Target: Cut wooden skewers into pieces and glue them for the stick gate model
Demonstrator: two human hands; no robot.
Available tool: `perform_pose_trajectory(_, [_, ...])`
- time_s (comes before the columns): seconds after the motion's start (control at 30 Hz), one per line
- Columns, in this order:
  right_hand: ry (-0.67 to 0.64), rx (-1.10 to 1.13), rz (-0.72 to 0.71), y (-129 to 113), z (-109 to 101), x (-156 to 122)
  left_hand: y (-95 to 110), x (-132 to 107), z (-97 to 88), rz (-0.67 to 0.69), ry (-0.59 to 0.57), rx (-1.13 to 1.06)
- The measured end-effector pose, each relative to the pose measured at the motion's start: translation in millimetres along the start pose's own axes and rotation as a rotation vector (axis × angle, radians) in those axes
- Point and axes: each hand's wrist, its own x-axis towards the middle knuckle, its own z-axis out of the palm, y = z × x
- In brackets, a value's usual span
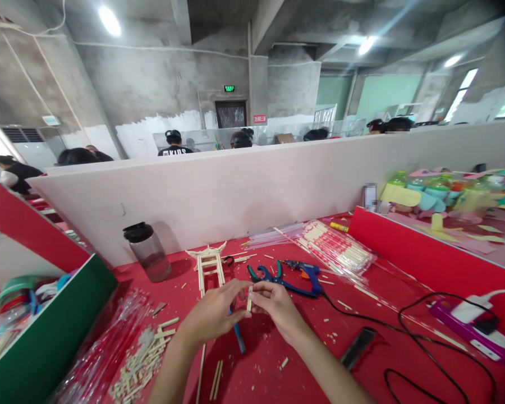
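Note:
Between the fingertips of my left hand (214,314) and my right hand (280,311) is a short pale wooden stick piece (249,300), held upright above the red table. Both hands are closed in a pinch on it. Just beyond my left hand stands a small structure of wooden sticks (210,264), ladder-like, with a curved top; its lower part is hidden by that hand. A blue rod-like tool (238,336) lies under my left hand. Past my right hand lie blue cutters (269,276) with teal on the handles and a blue glue gun (307,275).
Cut stick pieces (141,359) are heaped at the left beside clear plastic wrappers (105,342). A dark-lidded bottle (147,252) stands against the white partition (235,196). Packed chopsticks (336,249) lie at the back right. Black cable runs to a purple power strip (471,331); a phone-like dark object (359,348) lies nearby.

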Motion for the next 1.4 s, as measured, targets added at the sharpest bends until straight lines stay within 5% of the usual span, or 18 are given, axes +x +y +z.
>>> perform_pose_trajectory(0.97, [0.112, 0.289, -0.017, -3, 2, -1, -9, 4, 12.2, 0.252, 0.208, 0.084])
perform_pose_trajectory(1.23, [0.125, 0.296, -0.018, 0, 1, 0, -4, 5, 17.5, 0.116, 0.076, 0.306])
perform_pose_trajectory(1.4, [0.101, 0.284, -0.013, -1, 2, -2, 0, 5, 21.2, 0.047, 0.019, 0.241])
